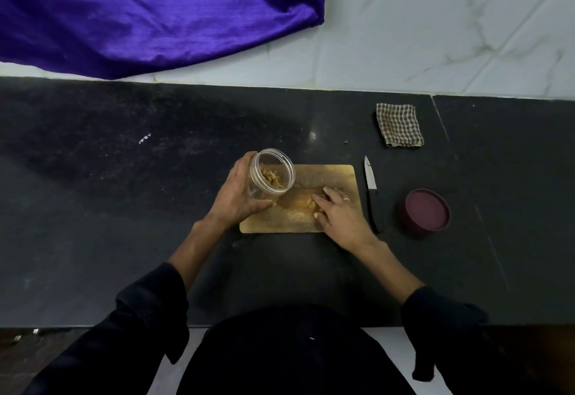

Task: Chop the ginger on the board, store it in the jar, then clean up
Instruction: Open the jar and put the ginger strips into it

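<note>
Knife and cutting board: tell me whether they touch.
Apart. The head view shows a strip of dark counter between the knife and the right edge of the cutting board.

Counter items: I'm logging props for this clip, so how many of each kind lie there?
Jar: 1
Lid: 1
Knife: 1
Cutting board: 1
Checked cloth: 1
Total: 5

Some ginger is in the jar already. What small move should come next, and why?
Probably the right hand should sweep the chopped ginger left into the tilted jar, which the left hand holds open-mouthed at the board.
</note>
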Action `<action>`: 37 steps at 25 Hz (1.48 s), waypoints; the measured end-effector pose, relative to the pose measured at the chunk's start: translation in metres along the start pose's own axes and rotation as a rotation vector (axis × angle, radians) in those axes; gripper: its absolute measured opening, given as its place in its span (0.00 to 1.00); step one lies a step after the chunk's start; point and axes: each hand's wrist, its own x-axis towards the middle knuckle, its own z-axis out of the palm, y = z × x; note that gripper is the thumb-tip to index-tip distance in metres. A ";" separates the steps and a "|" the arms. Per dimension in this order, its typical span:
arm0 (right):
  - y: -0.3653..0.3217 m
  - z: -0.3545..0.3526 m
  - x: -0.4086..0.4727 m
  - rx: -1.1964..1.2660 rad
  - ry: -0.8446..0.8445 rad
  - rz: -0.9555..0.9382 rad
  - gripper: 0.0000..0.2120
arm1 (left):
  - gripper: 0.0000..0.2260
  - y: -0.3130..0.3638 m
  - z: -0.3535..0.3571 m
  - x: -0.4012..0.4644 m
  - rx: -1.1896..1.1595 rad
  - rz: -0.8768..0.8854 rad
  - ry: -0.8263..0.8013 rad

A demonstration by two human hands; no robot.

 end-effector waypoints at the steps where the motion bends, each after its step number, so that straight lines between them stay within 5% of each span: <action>1: 0.000 0.003 -0.002 0.004 0.031 0.005 0.21 | 0.46 0.000 0.000 0.000 0.000 -0.002 0.001; 12: 0.007 0.006 -0.005 0.035 0.231 -0.140 0.12 | 0.47 -0.002 0.000 0.001 -0.007 -0.024 -0.010; 15: 0.009 -0.008 0.004 0.447 0.382 0.103 0.09 | 0.47 -0.002 0.000 0.001 -0.005 -0.021 -0.015; 18: 0.013 -0.028 0.011 1.056 0.344 0.431 0.10 | 0.46 0.000 0.001 0.001 0.001 -0.017 -0.005; 21: 0.006 -0.048 0.015 1.413 0.306 0.492 0.13 | 0.47 -0.003 0.002 0.002 0.013 -0.024 -0.005; 26: -0.045 -0.071 0.037 1.401 0.355 0.285 0.11 | 0.48 -0.003 0.003 0.002 0.008 -0.041 -0.004; 31: -0.091 -0.067 0.050 0.710 0.368 0.008 0.10 | 0.48 -0.005 0.003 0.002 0.011 -0.023 -0.010; 37: -0.039 -0.061 0.033 0.842 0.328 0.193 0.12 | 0.47 -0.005 0.002 0.001 -0.013 -0.012 0.003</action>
